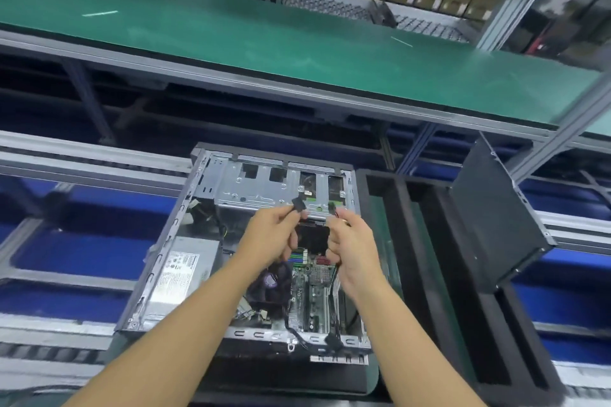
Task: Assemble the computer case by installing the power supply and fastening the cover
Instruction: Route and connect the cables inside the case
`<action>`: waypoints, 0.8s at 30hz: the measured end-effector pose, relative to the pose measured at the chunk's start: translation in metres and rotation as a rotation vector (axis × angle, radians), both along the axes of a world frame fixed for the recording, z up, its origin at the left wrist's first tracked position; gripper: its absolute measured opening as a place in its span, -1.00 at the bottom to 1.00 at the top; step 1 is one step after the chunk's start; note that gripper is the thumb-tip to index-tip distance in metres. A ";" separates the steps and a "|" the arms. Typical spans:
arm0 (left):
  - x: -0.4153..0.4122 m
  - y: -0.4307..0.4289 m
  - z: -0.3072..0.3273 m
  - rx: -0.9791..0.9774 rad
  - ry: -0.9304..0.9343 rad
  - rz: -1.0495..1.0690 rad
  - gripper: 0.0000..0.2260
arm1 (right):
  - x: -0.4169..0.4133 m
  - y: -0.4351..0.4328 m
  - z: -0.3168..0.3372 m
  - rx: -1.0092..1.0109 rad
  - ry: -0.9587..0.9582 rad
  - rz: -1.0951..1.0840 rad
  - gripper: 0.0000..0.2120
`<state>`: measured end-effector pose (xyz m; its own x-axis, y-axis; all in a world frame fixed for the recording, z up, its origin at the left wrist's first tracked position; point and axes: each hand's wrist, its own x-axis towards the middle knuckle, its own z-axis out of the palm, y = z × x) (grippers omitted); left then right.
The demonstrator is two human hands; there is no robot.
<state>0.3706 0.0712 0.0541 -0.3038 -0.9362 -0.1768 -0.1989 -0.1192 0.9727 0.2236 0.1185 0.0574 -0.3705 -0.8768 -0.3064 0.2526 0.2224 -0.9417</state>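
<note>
Head view: left hand (274, 236) pinches a black connector (299, 205), right hand (351, 249) a second connector (331, 208), held above the computer case (261, 335), seemingly for plugging in.

Two hands (274, 238) (355, 251), two connectors (299, 205) (331, 207), one case (261, 190)

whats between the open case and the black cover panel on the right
Head view: the slotted black foam tray, its ribs standing between computer case and cover panel.
</note>
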 end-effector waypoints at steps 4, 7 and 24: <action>-0.011 0.011 -0.012 0.357 0.202 -0.145 -0.71 | 0.014 0.006 -0.017 0.076 0.114 -0.006 -0.93; -0.025 0.018 -0.021 0.303 0.007 -0.188 -0.75 | 0.016 0.013 -0.030 0.180 0.115 -0.029 -0.81; -0.035 0.012 -0.034 0.005 -0.151 -0.114 -0.79 | 0.021 -0.008 -0.043 0.208 -0.175 -0.234 -0.75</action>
